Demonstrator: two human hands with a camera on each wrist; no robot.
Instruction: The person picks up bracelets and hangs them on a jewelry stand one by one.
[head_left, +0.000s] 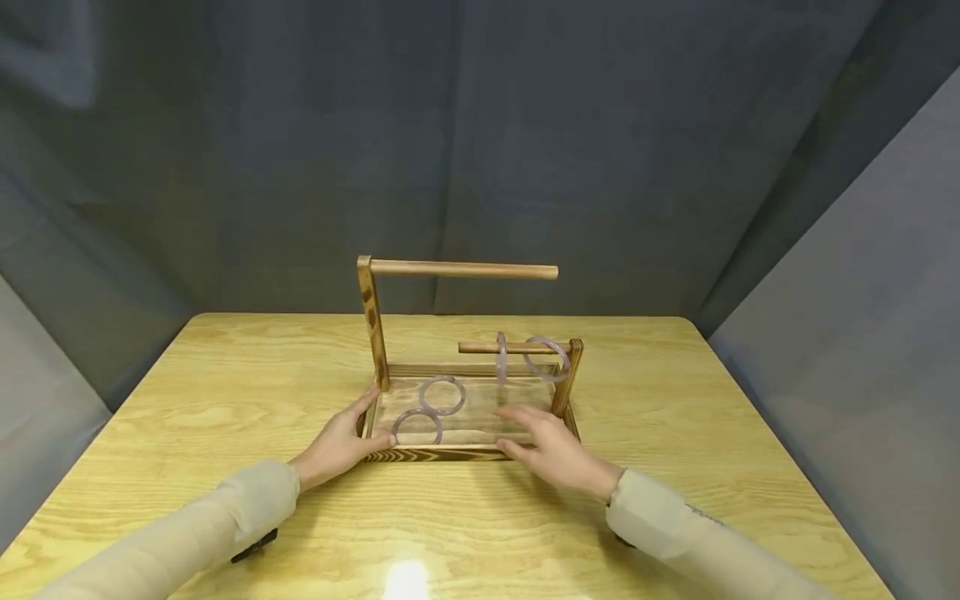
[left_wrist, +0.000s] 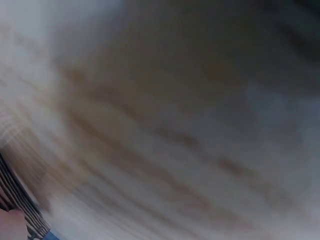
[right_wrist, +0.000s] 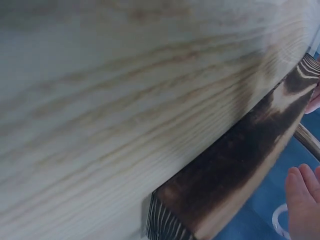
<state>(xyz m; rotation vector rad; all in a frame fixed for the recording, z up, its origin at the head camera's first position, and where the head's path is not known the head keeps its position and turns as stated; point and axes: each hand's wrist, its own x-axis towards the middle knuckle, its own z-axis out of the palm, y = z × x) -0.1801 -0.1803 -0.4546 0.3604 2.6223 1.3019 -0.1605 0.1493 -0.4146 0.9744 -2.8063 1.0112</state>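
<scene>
A wooden bangle stand with a shallow tray base sits in front of me. My left hand holds its left end, thumb at the front rim and fingers by the foot of the tall post. Two translucent purple bangles lie in the left part of the tray, a rear bangle and a front bangle. On the lower rod hang an edge-on bangle and a tilted bangle by the short post. My right hand, fingers extended and holding nothing, hovers over the tray's right front.
The upper rod juts right from the tall left post, its right end free. A lower rod points left from the short right post. The light wooden table extends around; dark curtains hang behind.
</scene>
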